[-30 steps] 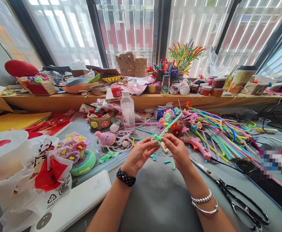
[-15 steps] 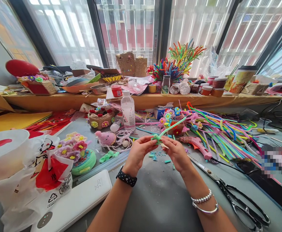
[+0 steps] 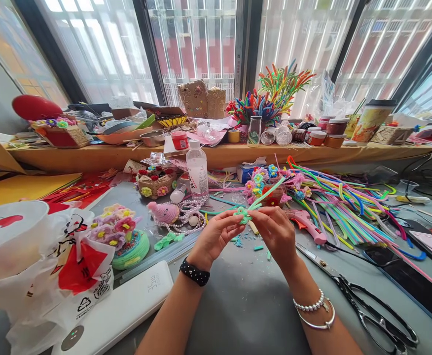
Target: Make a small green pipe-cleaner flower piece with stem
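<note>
My left hand (image 3: 216,235) and my right hand (image 3: 273,231) meet above the grey table (image 3: 245,305), both pinching a light green pipe cleaner (image 3: 262,197). Its near end is curled into a small flower-like knot between my fingertips. The free stem slants up and to the right, towards a small basket of pipe-cleaner flowers (image 3: 264,185). Green snippets (image 3: 258,248) lie on the table just under my hands.
A pink glue gun (image 3: 306,224), a heap of coloured pipe cleaners (image 3: 342,202) and black scissors (image 3: 364,301) lie to the right. A water bottle (image 3: 197,170), pearl beads (image 3: 186,217), a pink knitted figure (image 3: 164,212), a flower-topped green yarn roll (image 3: 125,239), a white power bank (image 3: 120,305) and a plastic bag (image 3: 34,266) are left.
Both hands have stayed together on the green pipe cleaner, with small finger shifts; its free end has swung slightly. The view has drifted a little.
</note>
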Available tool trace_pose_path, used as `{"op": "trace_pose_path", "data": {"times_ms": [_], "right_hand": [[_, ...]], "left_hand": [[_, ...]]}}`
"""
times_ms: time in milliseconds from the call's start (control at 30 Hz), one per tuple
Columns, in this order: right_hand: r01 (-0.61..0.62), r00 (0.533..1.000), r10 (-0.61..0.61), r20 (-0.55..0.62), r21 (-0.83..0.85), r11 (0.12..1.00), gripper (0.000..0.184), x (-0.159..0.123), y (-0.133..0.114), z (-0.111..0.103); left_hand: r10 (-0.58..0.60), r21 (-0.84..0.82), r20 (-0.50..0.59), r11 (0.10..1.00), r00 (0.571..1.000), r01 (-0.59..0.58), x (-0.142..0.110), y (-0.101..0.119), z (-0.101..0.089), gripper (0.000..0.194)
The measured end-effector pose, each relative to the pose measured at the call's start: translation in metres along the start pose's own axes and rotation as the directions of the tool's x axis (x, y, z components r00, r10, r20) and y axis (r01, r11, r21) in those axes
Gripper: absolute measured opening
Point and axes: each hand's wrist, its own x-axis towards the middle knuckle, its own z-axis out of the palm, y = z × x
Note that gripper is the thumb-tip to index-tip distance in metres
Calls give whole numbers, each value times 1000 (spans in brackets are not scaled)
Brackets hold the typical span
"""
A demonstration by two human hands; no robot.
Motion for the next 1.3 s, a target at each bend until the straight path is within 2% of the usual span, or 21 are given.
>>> {"op": "trace_pose_path", "data": {"times_ms": [267,433,533,667,733,800,900,933,1000,1033,1100,1167,1200,1233,1267,1300], "right_hand": [[26,1000,-28,-13,-153,988,16,-1,-1,1],[-53,998,49,-33,-121,991,11,-2,0,5],[-150,989,149,-22,-50,987,8,-2,-4,10],[-346,938,347,15,130,929,9,-1,-13,15],[-475,879,472,76,248,844,14,0,-16,17],[-612,784,598,167,373,697,18,0,-17,19],[-759,592,720,362,550,348,19,1,-13,22],[-783,523,724,450,589,199,19,1,-11,22],[-800,409,656,634,595,-76,17,2,-5,20],[-804,369,597,713,567,-180,17,3,-2,19],[-809,320,466,825,494,-320,15,4,2,16],[-799,302,400,865,458,-389,15,4,3,14],[-791,311,399,863,467,-395,15,4,2,13],[-791,335,426,840,497,-358,15,4,1,13],[-802,376,477,794,537,-262,16,4,-2,13],[-812,439,536,721,574,-107,16,4,-4,13]], "left_hand": [[117,100,-51,989,992,-111,0,-4,0,17],[258,215,-69,947,964,-238,0,-8,5,18],[410,379,-65,854,910,-358,0,-11,6,16],[652,639,43,564,757,-522,-2,-16,7,10],[706,706,111,440,700,-555,-3,-18,7,10],[716,732,169,369,677,-572,-4,-20,7,14],[702,740,261,295,662,-605,-4,-23,4,19],[689,743,297,268,662,-613,-4,-24,3,21],[659,754,365,205,657,-624,-3,-26,0,23],[643,758,397,173,655,-629,-3,-27,-1,23],[621,754,467,94,630,-651,-3,-28,-2,23],[631,744,514,9,582,-668,-1,-27,-2,21],[653,749,509,-16,561,-662,0,-25,-2,20],[682,763,480,-14,552,-646,1,-24,-2,18],[713,781,421,29,561,-624,2,-21,-2,16],[734,793,339,114,589,-598,3,-19,-2,13]]}}
